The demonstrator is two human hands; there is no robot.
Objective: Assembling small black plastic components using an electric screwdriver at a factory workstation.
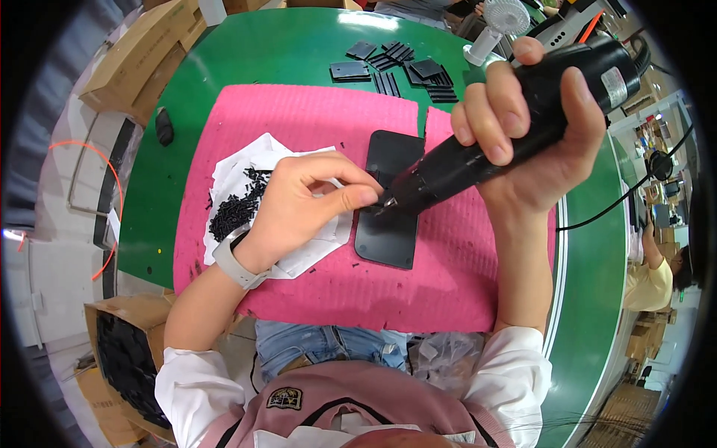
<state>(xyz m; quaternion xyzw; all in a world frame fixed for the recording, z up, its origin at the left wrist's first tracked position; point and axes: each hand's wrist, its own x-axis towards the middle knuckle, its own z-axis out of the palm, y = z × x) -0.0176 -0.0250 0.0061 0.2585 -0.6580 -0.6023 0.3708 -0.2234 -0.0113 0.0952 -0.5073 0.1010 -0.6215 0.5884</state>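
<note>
My right hand (534,142) is wrapped round a black electric screwdriver (441,175), its body slanting down to the left. The driver's metal tip points at the middle of a flat black plate (388,243) with rounded corners. Beside that tip, the thumb and forefinger of my left hand (299,198) are pinched together over the plate; what they hold is too small to make out. Under and next to my left wrist, a heap of small black screws (235,216) lies on crumpled white paper (321,246). Plate and paper both rest on a pink foam mat (299,112).
Black plates and slotted pieces (388,67) lie at the far side of the green table (261,45). A white fan (504,19) stands at the far right, near the screwdriver's cable. An open carton (123,313) is at lower left. Another person (650,272) sits at right.
</note>
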